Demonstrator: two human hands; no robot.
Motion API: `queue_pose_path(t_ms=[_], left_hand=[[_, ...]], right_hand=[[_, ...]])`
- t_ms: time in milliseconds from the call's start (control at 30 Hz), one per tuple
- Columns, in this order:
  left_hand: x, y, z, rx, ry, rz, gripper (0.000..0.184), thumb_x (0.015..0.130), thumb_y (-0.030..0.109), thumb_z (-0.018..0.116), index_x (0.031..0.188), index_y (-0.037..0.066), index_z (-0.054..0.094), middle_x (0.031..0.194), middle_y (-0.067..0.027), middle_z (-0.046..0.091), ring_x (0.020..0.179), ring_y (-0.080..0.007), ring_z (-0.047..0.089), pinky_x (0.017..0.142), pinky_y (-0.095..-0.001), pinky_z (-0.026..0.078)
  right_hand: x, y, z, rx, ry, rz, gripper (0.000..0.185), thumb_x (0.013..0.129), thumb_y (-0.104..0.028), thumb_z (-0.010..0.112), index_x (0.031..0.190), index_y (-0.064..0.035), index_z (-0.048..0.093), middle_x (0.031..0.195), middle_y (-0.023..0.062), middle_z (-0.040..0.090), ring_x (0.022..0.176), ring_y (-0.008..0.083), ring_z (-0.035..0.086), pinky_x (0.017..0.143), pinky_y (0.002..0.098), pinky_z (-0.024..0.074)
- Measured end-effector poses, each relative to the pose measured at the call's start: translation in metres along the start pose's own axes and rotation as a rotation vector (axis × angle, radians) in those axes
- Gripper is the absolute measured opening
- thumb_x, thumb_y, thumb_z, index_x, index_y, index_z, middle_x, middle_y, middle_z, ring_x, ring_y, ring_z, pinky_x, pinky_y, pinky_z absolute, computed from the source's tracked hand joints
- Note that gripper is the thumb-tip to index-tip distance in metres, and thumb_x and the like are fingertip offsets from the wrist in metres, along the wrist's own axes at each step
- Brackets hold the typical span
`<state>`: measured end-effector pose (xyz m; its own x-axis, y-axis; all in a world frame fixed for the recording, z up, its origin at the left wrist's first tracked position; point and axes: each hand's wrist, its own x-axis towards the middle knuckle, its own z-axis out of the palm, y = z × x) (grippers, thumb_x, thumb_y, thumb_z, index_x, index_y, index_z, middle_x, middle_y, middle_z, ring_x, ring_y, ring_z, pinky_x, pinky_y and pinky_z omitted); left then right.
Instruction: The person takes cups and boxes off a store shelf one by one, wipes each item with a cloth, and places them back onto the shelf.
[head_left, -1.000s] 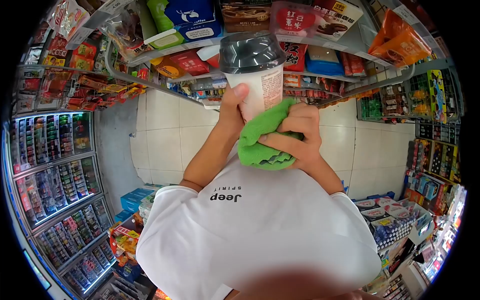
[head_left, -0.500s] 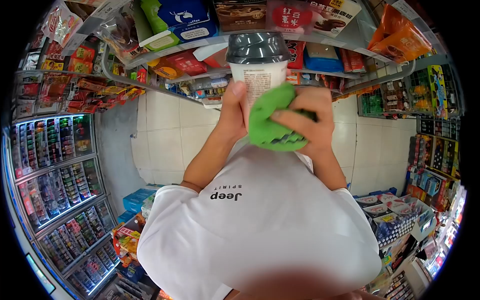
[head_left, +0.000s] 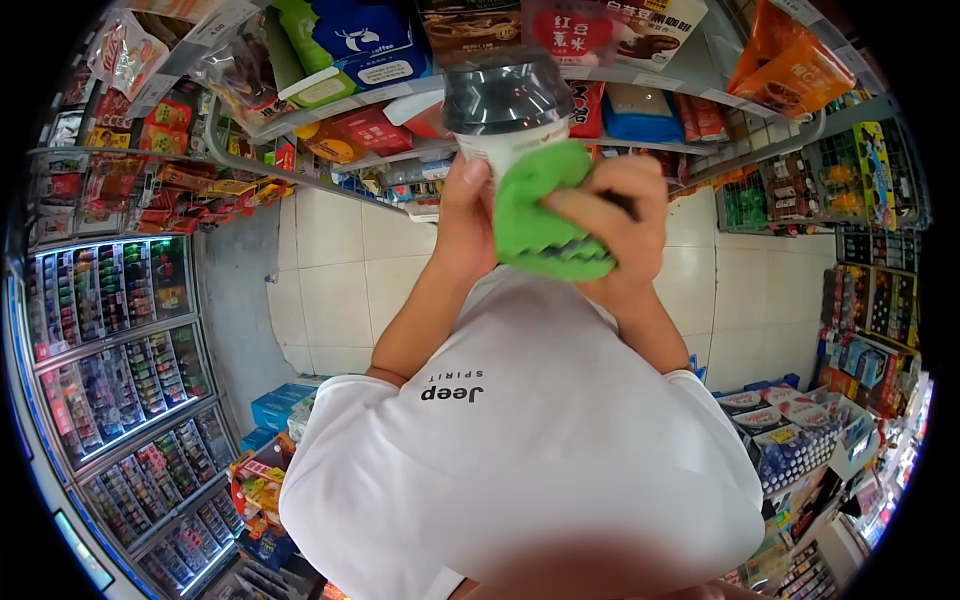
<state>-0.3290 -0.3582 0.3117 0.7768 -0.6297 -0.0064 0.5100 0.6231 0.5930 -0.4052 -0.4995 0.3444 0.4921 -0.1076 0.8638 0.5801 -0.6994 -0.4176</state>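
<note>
A white cup (head_left: 508, 145) with a glossy dark lid stands nearly upright in front of the shelf edge. On its left side my left hand (head_left: 466, 218) is wrapped round it, the thumb on the wall and the other fingers hidden behind. My right hand (head_left: 622, 218) grips a folded green cloth (head_left: 548, 210) with a dark zigzag edge. The cloth lies against the front and right of the cup, just below the lid, and covers much of the wall.
A shelf (head_left: 370, 98) with boxes and bags crosses the top, an orange packet (head_left: 795, 70) at its right. Lit drink coolers (head_left: 115, 300) line the left. Stacked cartons (head_left: 790, 425) stand at lower right. Pale floor tiles (head_left: 330, 295) show between.
The cloth and my right hand have moved right and up along the cup. The cup has turned in my left hand, and its printed panel is now mostly covered by the cloth.
</note>
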Motion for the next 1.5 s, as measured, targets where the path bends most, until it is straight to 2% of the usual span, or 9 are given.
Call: queue_pose_path(t_ms=[33, 133, 300, 800, 933, 1100, 1200, 1333, 1500], left_hand=[[0.000, 0.007, 0.010, 0.130, -0.047, 0.003, 0.089, 0.088, 0.063, 0.058, 0.147, -0.003, 0.046, 0.136, -0.0229, 0.061, 0.120, -0.0342, 0.065, 0.101, -0.0459, 0.056], [-0.005, 0.005, 0.001, 0.203, -0.046, -0.026, 0.088, 0.088, 0.062, 0.060, 0.146, -0.002, 0.047, 0.134, -0.0218, 0.062, 0.119, -0.0327, 0.065, 0.100, -0.0450, 0.057], [-0.010, -0.014, -0.008, 0.249, 0.056, -0.003, 0.080, 0.088, 0.053, 0.075, 0.141, -0.001, 0.051, 0.130, -0.0193, 0.064, 0.114, -0.0295, 0.068, 0.098, -0.0424, 0.059], [-0.013, -0.014, -0.050, 0.095, -0.115, -0.059, 0.082, 0.088, 0.059, 0.061, 0.141, -0.002, 0.050, 0.133, -0.0213, 0.063, 0.117, -0.0294, 0.066, 0.096, -0.0423, 0.058], [-0.017, -0.013, -0.016, 0.286, 0.100, 0.002, 0.078, 0.086, 0.042, 0.075, 0.143, -0.001, 0.045, 0.128, -0.0150, 0.065, 0.108, -0.0253, 0.069, 0.095, -0.0396, 0.058], [-0.009, 0.001, -0.008, 0.238, -0.064, -0.070, 0.085, 0.089, 0.062, 0.053, 0.144, -0.004, 0.049, 0.134, -0.0222, 0.062, 0.119, -0.0334, 0.066, 0.101, -0.0458, 0.055], [-0.002, -0.009, -0.023, 0.211, -0.202, -0.054, 0.090, 0.088, 0.066, 0.054, 0.145, -0.003, 0.047, 0.138, -0.0229, 0.059, 0.124, -0.0337, 0.062, 0.107, -0.0472, 0.051], [-0.010, -0.016, -0.023, 0.155, -0.045, -0.033, 0.100, 0.081, 0.070, 0.067, 0.147, -0.001, 0.044, 0.135, -0.0231, 0.060, 0.124, -0.0326, 0.061, 0.107, -0.0461, 0.051], [-0.016, -0.005, -0.030, 0.169, -0.037, -0.098, 0.103, 0.076, 0.064, 0.080, 0.148, 0.003, 0.040, 0.134, -0.0176, 0.060, 0.119, -0.0297, 0.065, 0.099, -0.0435, 0.057]], right_hand=[[-0.010, -0.004, 0.003, 0.034, -0.066, -0.086, 0.043, 0.062, -0.019, 0.086, 0.105, -0.0158, 0.079, 0.100, 0.0024, 0.056, 0.090, 0.0225, 0.055, 0.077, 0.0356, 0.0473], [-0.018, 0.001, 0.011, 0.002, -0.076, -0.266, 0.043, 0.063, -0.019, 0.086, 0.105, -0.0160, 0.078, 0.100, 0.0020, 0.056, 0.090, 0.0219, 0.055, 0.077, 0.0353, 0.0468], [-0.001, 0.002, 0.002, -0.039, 0.074, -0.106, 0.043, 0.061, -0.017, 0.085, 0.103, -0.0154, 0.078, 0.101, 0.0020, 0.056, 0.090, 0.0228, 0.055, 0.074, 0.0346, 0.0479], [-0.016, -0.001, 0.011, 0.003, -0.070, -0.326, 0.044, 0.059, -0.018, 0.087, 0.102, -0.0190, 0.078, 0.099, -0.0005, 0.055, 0.090, 0.0226, 0.055, 0.074, 0.0348, 0.0487], [0.003, 0.000, -0.003, -0.059, 0.154, 0.002, 0.046, 0.060, -0.021, 0.086, 0.105, -0.0161, 0.078, 0.099, 0.0003, 0.055, 0.089, 0.0233, 0.057, 0.077, 0.0370, 0.0479], [-0.021, -0.004, 0.009, 0.046, -0.075, -0.228, 0.047, 0.059, -0.018, 0.086, 0.106, -0.0167, 0.079, 0.100, 0.0025, 0.056, 0.088, 0.0228, 0.056, 0.077, 0.0362, 0.0469], [-0.016, 0.000, -0.005, -0.002, -0.047, -0.145, 0.046, 0.060, -0.017, 0.086, 0.105, -0.0164, 0.079, 0.099, 0.0021, 0.056, 0.087, 0.0227, 0.055, 0.076, 0.0357, 0.0463], [-0.007, -0.004, 0.000, 0.030, 0.104, 0.002, 0.048, 0.058, -0.018, 0.086, 0.105, -0.0159, 0.078, 0.099, 0.0025, 0.056, 0.087, 0.0227, 0.056, 0.076, 0.0351, 0.0452], [-0.014, -0.003, -0.004, 0.074, -0.149, -0.230, 0.043, 0.064, -0.016, 0.087, 0.106, -0.0155, 0.077, 0.101, 0.0041, 0.057, 0.086, 0.0229, 0.056, 0.072, 0.0343, 0.0478]])
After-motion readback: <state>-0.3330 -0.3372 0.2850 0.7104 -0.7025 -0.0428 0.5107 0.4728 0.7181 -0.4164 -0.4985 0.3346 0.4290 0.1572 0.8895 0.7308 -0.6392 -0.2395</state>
